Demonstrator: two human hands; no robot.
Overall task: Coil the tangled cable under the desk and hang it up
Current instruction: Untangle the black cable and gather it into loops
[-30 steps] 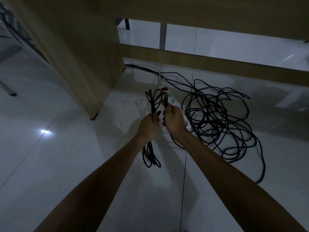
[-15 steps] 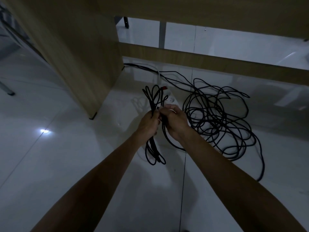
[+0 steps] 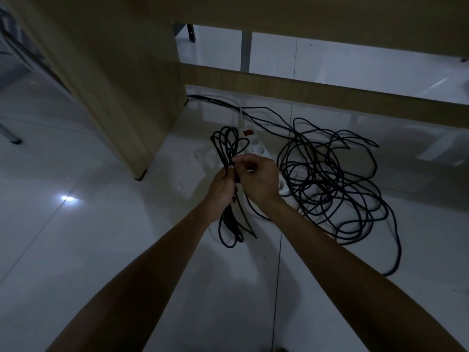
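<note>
Left hand [image 3: 221, 185] is wrapped around the middle of the coiled bundle [image 3: 226, 153], fingers curled round the gathered strands so the loops stand up above the fist and hang down below it toward the floor [image 3: 101, 237]; that grip looks chosen to keep the finished turns stacked in one place while more cable is fed in; right hand [image 3: 258, 177] sits just beside the left, touching it, thumb and fingertips pinching a strand at the top of the fist, by the look of it laying another turn against the bundle; from under the right wrist the cable runs off to the right and joins the loose tangle [image 3: 330, 184] sprawled on the tiles, well apart from both hands; a white power strip [image 3: 255, 146] lies on the floor behind the hands, partly under the tangle, red switch at its far end; the desk panel [image 3: 121, 85] stands to the left, a crossbar [image 3: 330, 94] behind; most of the cable remains uncoiled, so I judge the task early, hanging not yet begun.
</note>
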